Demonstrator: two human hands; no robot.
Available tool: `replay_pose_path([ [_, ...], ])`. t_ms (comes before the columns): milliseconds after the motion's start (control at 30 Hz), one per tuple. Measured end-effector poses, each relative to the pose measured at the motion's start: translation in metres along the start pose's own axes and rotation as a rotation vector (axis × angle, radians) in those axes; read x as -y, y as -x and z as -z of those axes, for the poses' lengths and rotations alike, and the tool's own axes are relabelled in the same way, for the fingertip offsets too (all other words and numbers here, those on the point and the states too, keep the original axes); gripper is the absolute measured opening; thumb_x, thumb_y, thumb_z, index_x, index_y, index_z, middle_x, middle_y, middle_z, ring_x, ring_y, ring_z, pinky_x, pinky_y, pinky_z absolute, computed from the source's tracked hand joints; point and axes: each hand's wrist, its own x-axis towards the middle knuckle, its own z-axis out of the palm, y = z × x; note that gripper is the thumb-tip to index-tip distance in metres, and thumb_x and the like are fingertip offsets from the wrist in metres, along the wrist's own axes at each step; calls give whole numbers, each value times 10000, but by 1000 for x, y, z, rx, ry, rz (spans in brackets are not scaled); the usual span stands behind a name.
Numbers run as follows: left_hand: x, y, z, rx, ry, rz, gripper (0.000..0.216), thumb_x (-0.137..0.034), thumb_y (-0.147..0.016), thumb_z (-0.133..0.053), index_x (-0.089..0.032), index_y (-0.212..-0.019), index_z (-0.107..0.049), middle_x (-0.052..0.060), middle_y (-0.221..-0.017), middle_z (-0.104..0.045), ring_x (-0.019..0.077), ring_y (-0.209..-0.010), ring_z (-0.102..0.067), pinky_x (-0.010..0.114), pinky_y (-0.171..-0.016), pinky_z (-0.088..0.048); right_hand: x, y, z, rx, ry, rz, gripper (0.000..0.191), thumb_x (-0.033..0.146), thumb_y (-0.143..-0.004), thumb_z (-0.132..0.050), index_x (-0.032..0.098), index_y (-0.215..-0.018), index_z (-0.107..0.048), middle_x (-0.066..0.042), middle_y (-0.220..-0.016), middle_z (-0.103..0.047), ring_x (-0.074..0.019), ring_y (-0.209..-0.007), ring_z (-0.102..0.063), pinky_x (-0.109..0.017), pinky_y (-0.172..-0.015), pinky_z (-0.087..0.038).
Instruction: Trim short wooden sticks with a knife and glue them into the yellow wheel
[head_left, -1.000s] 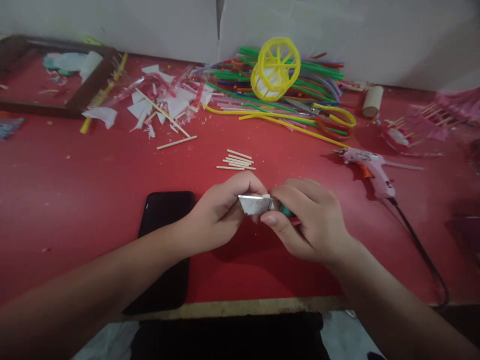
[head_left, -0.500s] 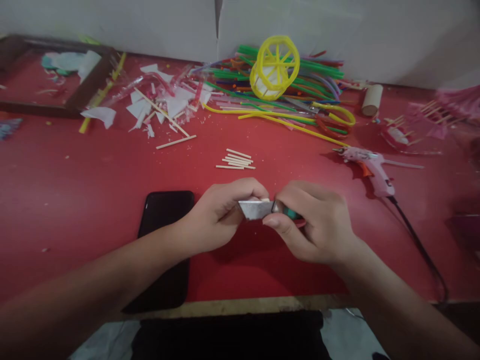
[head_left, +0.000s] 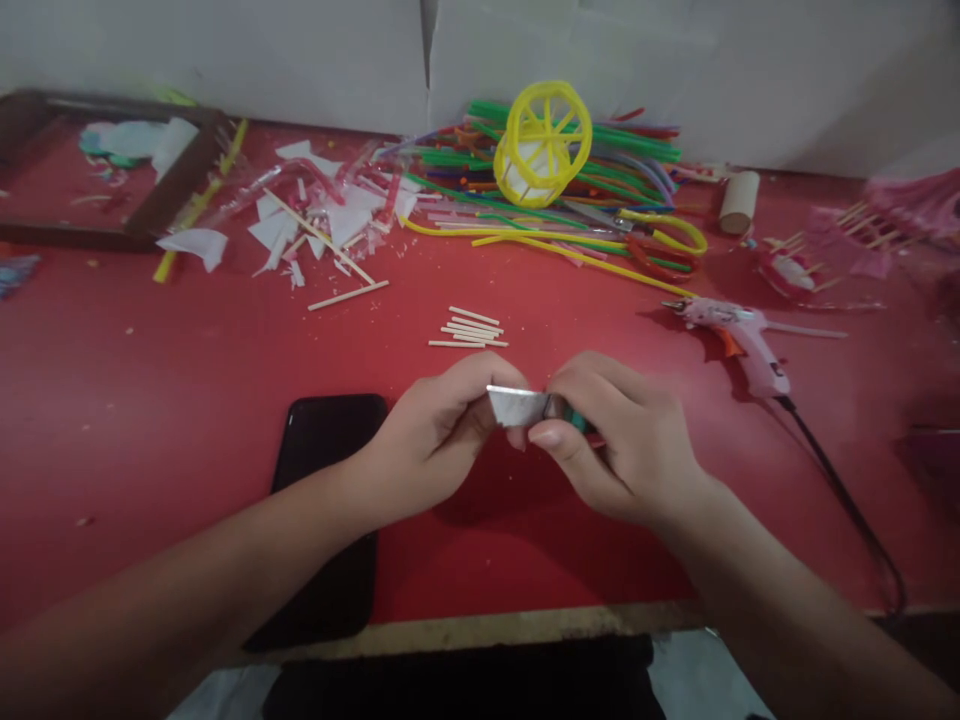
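Note:
My right hand [head_left: 626, 435] is closed around the green handle of a utility knife [head_left: 517, 407], its thumb low against the near end of the blade. The broad grey blade points left and lies across the fingers of my left hand [head_left: 450, 425]. That hand is curled shut, thumb on top; whatever is pinched in it is hidden behind the blade. Just beyond both hands, several short wooden sticks [head_left: 469, 330] lie in a loose row on the red table [head_left: 585, 570].
A black phone [head_left: 322, 430] lies partly under my left forearm. Rightward is a pink glue gun [head_left: 739, 335] with its cord. Behind are pipe cleaners [head_left: 457, 158], a yellow wheel-shaped frame [head_left: 547, 140], scissors [head_left: 675, 235], paper scraps [head_left: 349, 210], a cardboard roll [head_left: 739, 202] and a brown-framed tray [head_left: 112, 240].
The knife blade has shifted slightly up and right against my left fingers, its upper edge now catching light. Both hands stay close together. The view has tilted a little.

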Motion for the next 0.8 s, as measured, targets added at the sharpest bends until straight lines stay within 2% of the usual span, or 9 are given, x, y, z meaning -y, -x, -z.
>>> replay_pose_path([
  [200, -3, -1, 1, 36, -63, -1, 277, 58, -812, -466, -182, -935, -529, -13, -819, -578, 90, -733, -551, 195, -657, -440, 1, 1, -1, 11, 41, 48, 375, 454, -946, -487, 169, -716, -564, -5, -637, -542, -103, -561, -436, -249, -541, -337],
  [433, -2, 1, 1, 43, -63, 5, 324, 79, -774, -470, -187, -951, -527, -13, -844, -600, 95, -742, -565, 193, -644, -434, 3, 0, -3, -2, 35, 62, 346, 426, -949, -478, 181, -710, -521, 11, -614, -505, -99, -547, -409, -240, -528, -328],
  [800, -4, -2, 0, 37, -100, 3, 257, 43, -811, -442, -183, -907, -520, -8, -793, -577, 100, -703, -546, 203, -631, -443, 3, 1, -2, 6, 35, 25, 375, 450, -954, -447, 180, -704, -520, 5, -619, -521, -101, -554, -423, -239, -532, -331],
])
